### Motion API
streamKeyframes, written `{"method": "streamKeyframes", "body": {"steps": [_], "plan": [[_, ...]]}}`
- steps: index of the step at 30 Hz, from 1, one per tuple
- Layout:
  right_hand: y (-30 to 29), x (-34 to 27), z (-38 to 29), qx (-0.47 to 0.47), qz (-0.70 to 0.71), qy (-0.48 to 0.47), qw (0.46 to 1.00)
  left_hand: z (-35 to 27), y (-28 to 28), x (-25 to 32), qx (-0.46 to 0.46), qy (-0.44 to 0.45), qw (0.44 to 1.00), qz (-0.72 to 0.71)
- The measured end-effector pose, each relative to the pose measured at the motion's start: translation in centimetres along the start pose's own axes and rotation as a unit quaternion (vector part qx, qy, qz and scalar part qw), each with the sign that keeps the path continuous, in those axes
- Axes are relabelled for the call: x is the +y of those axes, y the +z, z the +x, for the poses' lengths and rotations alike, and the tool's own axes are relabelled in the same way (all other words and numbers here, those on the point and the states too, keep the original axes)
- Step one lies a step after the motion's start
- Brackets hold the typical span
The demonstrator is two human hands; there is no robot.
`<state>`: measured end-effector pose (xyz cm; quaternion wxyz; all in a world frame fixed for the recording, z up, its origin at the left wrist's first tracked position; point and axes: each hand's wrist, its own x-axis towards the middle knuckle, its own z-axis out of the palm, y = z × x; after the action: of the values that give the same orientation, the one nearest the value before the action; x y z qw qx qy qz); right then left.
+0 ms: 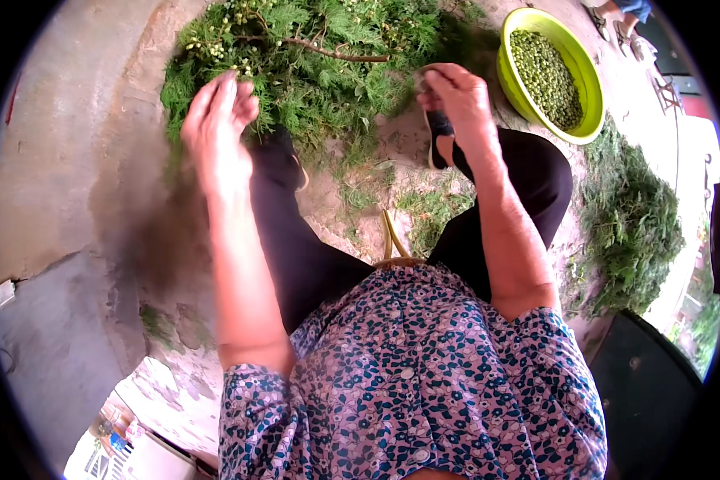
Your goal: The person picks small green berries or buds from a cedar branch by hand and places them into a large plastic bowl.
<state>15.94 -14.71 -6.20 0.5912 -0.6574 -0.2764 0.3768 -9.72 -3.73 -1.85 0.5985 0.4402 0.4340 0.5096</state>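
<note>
A heap of green conifer branches (330, 78) with pale cones lies before my feet, a bare brown stem (336, 54) on top of it. My left hand (219, 129) is raised at the heap's left edge, blurred, with its fingers partly bent; whether anything is in it cannot be seen. At the heap's right side my right hand (456, 96) has its fingers curled together, and what may lie between them is unclear. Beyond the right hand stands a yellow-green plastic basin (591, 78) partly filled with small green cones (546, 81).
A second pile of green sprigs (630, 222) lies on the right. Loose bits of foliage (435, 210) are scattered between my legs, near the seat's edge (399, 261). Another person's feet (612, 27) show at the upper right. A dark panel (642, 384) is at the lower right.
</note>
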Motion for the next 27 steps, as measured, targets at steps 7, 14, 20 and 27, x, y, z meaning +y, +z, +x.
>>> {"method": "streamKeyframes", "body": {"steps": [7, 14, 20, 27], "plan": [[3.0, 13.6, 4.5, -0.111, -0.144, 0.048, 0.982, 4.5, 2.2, -0.7, 0.011, -0.119, 0.988, -0.102], [4.3, 26.7, 5.3, -0.133, -0.212, 0.127, 0.96, 5.3, -1.5, -1.0, 0.057, -0.178, 0.96, -0.21], [8.9, 30.2, 4.7, -0.07, -0.311, 0.041, 0.947, 4.9, -2.2, 0.1, 0.091, -0.191, 0.949, -0.235], [11.4, 32.3, 6.2, -0.108, -0.475, 0.059, 0.871, 4.7, -1.1, 0.9, 0.088, -0.193, 0.946, -0.246]]}}
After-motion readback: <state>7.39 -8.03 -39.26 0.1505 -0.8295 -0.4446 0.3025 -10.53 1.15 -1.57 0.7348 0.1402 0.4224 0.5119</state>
